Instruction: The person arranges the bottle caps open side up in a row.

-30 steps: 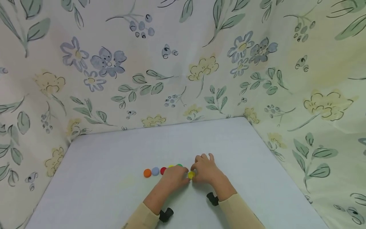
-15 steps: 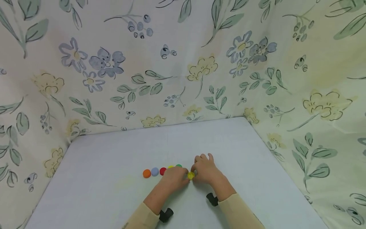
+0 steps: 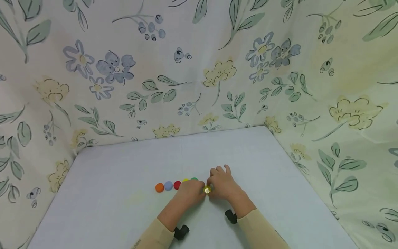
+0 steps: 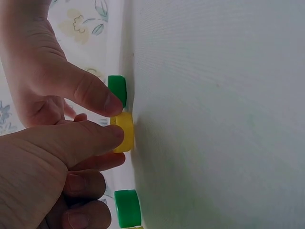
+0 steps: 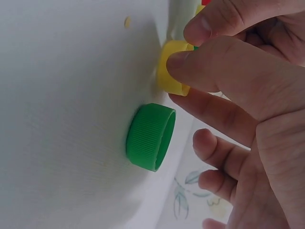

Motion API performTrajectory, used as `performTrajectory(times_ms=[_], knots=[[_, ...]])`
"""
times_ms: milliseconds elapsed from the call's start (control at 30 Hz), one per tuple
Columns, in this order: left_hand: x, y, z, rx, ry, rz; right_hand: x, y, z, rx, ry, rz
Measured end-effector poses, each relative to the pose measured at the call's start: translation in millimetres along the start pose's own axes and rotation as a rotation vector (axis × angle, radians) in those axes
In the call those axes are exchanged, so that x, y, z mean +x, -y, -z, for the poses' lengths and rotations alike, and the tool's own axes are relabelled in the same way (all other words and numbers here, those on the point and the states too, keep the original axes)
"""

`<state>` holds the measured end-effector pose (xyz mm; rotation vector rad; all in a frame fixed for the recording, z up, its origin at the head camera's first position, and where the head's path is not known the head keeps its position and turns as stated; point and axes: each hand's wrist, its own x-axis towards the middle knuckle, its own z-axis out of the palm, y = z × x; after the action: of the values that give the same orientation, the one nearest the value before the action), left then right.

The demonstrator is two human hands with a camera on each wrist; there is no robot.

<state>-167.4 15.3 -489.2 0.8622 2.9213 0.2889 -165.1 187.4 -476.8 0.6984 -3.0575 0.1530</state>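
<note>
A yellow bottle cap (image 3: pixel 207 190) is between the fingertips of both hands, close over the white table. My left hand (image 3: pixel 188 193) pinches it from the left, thumb lying across its side in the left wrist view. From the other side my right hand (image 3: pixel 223 184) pinches the same cap, with thumb and index finger around it in the right wrist view. Its hollow side faces up. Near the right fingers, a ribbed green bottle cap (image 5: pixel 150 138) sits on the table with its opening up; in the head view the right hand hides it.
Left of the hands runs a row of caps: orange (image 3: pixel 159 187), lavender (image 3: pixel 168 185), red (image 3: pixel 177 185), yellow (image 3: pixel 185 180) and green (image 3: pixel 194 179), the last few partly behind the left hand. Floral cloth (image 3: pixel 186 69) surrounds the white table (image 3: pixel 109 207). Black devices (image 3: pixel 181 232) sit at the wrists.
Both hands stay nearly in place. The yellow cap between them has tipped slightly, and its middle now looks brighter, with a golden ring around it.
</note>
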Motion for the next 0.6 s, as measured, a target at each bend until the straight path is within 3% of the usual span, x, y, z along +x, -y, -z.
performTrajectory(times_ms=[100, 267, 600], knots=[[0.1, 1.2, 0.3, -0.011, 0.014, 0.008, 0.3, -0.8, -2.3, 0.0, -0.014, 0.012], [-0.2, 4.4, 3.7, -0.105, 0.024, 0.041, 2.1, -2.9, -3.5, 0.014, -0.035, 0.019], [-0.3, 10.3, 7.5, -0.175, -0.064, 0.014, 2.8, -2.9, -1.1, 0.013, -0.118, 0.058]])
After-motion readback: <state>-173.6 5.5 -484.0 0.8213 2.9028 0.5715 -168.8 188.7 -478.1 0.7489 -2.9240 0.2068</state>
